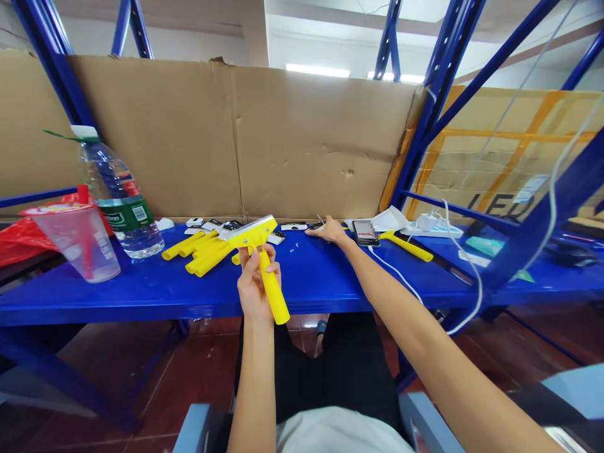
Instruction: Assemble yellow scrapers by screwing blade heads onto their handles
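My left hand (257, 283) is wrapped round a yellow scraper (275, 292), just above the table's front edge. The scraper's wide head with its pale metal blade points up and its handle slants down to the right. My right hand (329, 231) reaches to the back of the table, fingers drawn together low over a small dark item, with a thin metal piece showing beside them; what they grip I cannot make out. Small black and white packs (293, 226) lie to its left. Several other yellow scrapers (202, 255) lie in a pile left of my left hand.
On the blue table (325, 283) stand a water bottle (125, 201) and a plastic cup (78, 242) at left. Right of my hand lie a phone (365, 233) with a white cable, another yellow scraper (410, 246) and a power strip (438, 228). Cardboard (306, 138) walls the back.
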{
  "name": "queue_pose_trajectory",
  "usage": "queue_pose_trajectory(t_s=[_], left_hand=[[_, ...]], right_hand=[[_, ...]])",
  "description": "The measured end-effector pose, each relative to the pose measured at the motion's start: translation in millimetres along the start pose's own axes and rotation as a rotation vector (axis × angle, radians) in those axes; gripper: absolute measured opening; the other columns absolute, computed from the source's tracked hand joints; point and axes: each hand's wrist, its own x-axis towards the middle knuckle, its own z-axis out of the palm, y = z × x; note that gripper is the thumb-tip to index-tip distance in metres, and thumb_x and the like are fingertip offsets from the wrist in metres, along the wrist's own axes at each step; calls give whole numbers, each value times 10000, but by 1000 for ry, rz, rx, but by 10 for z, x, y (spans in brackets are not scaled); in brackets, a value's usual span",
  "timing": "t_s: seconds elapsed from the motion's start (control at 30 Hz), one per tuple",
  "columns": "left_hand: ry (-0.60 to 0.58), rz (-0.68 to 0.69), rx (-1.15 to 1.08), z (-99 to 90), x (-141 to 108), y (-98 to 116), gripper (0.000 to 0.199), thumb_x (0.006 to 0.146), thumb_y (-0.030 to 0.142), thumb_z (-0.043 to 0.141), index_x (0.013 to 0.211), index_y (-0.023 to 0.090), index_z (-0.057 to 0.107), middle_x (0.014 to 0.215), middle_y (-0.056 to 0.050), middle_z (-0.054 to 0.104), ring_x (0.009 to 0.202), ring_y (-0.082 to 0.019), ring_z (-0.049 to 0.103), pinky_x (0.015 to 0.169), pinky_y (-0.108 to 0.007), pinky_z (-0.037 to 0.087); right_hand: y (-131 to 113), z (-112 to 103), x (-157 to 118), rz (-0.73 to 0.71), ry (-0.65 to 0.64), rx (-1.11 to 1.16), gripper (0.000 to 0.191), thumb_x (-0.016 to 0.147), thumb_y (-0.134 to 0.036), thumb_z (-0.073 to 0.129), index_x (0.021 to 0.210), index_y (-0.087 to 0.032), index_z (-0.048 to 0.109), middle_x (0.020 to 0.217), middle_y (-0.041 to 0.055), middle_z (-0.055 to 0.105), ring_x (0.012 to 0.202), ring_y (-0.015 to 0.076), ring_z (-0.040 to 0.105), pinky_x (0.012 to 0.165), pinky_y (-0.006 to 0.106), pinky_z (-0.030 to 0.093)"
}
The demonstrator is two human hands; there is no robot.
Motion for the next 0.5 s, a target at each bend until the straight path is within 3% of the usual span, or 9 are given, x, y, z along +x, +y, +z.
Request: queue_pose_trajectory(t_s=[0.13, 0.2, 0.27, 0.37, 0.5], left_hand=[[-17, -35, 3, -17, 27, -37, 298, 895, 83, 848, 1022, 352, 850, 1296, -23, 727, 1030, -110, 713, 611, -78, 507], [-31, -61, 0, -56, 53, -44, 304, 879, 83, 867, 1029, 346, 850, 1298, -25, 727, 1043, -113, 721, 625, -82, 519], [-37, -72, 2, -94, 75, -46, 313, 866, 81, 882, 1038, 341, 850, 1300, -23, 726, 1057, -116, 728, 637, -84, 528], [-44, -77, 11, -126, 94, -43, 318, 854, 84, 900, 1043, 334, 848, 1297, -20, 727, 1072, -119, 734, 645, -85, 535], [-36, -71, 20, -125, 98, -19, 323, 858, 82, 895, 1043, 343, 849, 1287, -15, 730, 1071, -120, 736, 644, -89, 542]], right_hand=[[71, 15, 56, 31, -59, 33, 916, 787, -757, 875, 1372, -115, 584, 1113, 174, 810, 754, 239, 770, 818, 371, 610], [86, 17, 61, 25, -74, 46, 900, 797, -755, 866, 1381, -130, 585, 1075, 142, 822, 685, 217, 751, 749, 351, 602], [90, 21, 60, 7, -74, 51, 872, 799, -744, 868, 1377, -147, 602, 1094, 132, 828, 753, 227, 774, 762, 339, 599], [83, 31, 63, -28, -56, 45, 840, 777, -707, 901, 1351, -151, 641, 1230, 166, 811, 1036, 286, 796, 913, 354, 590], [73, 41, 60, -44, -36, 50, 865, 724, -667, 951, 1347, -144, 655, 1410, 214, 739, 1313, 360, 708, 1080, 405, 538]])
